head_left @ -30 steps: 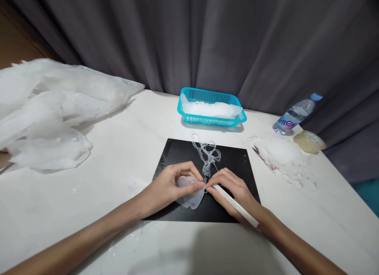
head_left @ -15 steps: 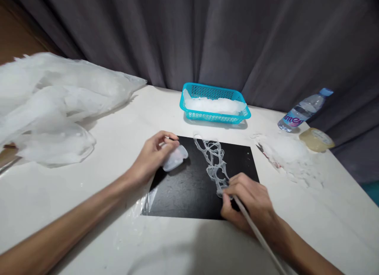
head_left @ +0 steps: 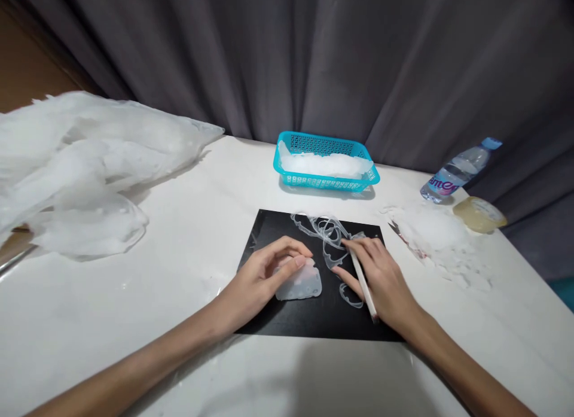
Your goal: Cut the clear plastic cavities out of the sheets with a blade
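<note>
My left hand [head_left: 273, 270] is closed on a translucent, curved plastic piece [head_left: 300, 283] over the middle of a black mat [head_left: 287, 318]. My right hand [head_left: 374, 273] holds a thin whitish stick-like tool [head_left: 363, 285] between thumb and fingers, at the mat's right side. Its fingertips are beside a tangle of clear plastic strips [head_left: 329, 231] on the mat's upper right. A small loose clear loop [head_left: 350, 295] lies below them, near my right thumb.
Behind the mat stands a turquoise basket [head_left: 327, 180] with translucent pieces. White plastic bags [head_left: 89, 166] lie left. At right are a water bottle [head_left: 457, 174], a yellowish container [head_left: 479, 215], small scissors [head_left: 406, 240] and a heap of clear scraps [head_left: 433, 228].
My left hand has moved right and nearer with the plastic piece. My right hand has shifted up, and its tool has swung. The strips are bunched farther back, and the mat has slid slightly right.
</note>
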`<state>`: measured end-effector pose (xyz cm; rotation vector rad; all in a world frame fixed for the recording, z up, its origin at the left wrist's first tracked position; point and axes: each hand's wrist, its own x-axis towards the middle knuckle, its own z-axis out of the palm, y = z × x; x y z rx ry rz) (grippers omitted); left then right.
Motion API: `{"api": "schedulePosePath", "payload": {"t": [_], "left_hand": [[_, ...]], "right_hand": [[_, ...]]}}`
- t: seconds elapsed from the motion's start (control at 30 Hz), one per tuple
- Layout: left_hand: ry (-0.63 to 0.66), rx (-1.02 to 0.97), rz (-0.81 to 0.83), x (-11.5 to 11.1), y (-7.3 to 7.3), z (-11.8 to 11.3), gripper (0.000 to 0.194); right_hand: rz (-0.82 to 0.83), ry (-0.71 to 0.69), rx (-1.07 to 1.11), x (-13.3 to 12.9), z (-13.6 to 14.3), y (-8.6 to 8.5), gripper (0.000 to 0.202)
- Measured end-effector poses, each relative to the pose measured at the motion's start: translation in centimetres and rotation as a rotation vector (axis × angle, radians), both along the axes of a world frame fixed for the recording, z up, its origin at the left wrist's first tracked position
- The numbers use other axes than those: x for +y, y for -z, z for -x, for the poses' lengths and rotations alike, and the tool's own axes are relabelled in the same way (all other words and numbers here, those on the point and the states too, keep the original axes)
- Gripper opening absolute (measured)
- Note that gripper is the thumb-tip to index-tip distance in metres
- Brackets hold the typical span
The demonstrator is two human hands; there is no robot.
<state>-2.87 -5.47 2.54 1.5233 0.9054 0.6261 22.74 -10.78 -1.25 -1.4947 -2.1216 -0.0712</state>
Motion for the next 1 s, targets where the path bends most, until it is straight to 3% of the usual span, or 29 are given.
{"api": "schedulePosePath", "payload": {"t": [0.1,0.27,0.47,0.57,0.6,0.7,0.8,0.87,0.93,1.0], "left_hand": [[0.051,-0.014,0.04,0.1,0.7,0.3,0.026],[0.081,-0.052,0.11,0.6,1.3,0.9,0.031],[0.076,-0.109,0.164,0.8,1.3,1.0,0.031],[0.09,-0.077,0.164,0.7,1.0,0.9,0.024],[0.095,-0.061,0.159,0.6,0.9,0.9,0.023],[0.091,-0.019,0.138,0.5,0.3,0.6,0.025],[0.078,-0.021,0.136,0.4,-0.4,0.3,0.027],[0.078,-0.046,0.158,0.4,-0.6,0.2,0.028],[0.068,-0.073,0.183,0.3,-0.7,0.0,0.028],[0.055,-0.093,0.2,0.2,-0.6,-0.1,0.027]], "right_hand": [[0.03,-0.044,0.0,0.1,0.7,0.0,0.011],[-0.054,0.051,0.176,0.9,-1.9,-2.3,0.01],[-0.474,0.633,0.398,0.6,-11.2,-5.5,0.015],[-0.512,0.876,0.282,-0.5,-15.1,-6.2,0.018],[-0.409,0.837,0.182,-0.9,-16.0,-6.2,0.02],[-0.341,0.746,-0.057,-1.6,-17.3,-6.3,0.027],[-0.488,0.75,-0.092,-1.3,-16.1,-6.3,0.033],[-0.595,0.706,-0.042,-0.7,-13.6,-6.1,0.034],[-0.492,0.527,0.051,-0.2,-10.0,-5.4,0.033],[-0.371,0.199,0.204,-0.1,-5.9,-4.3,0.03]]}}
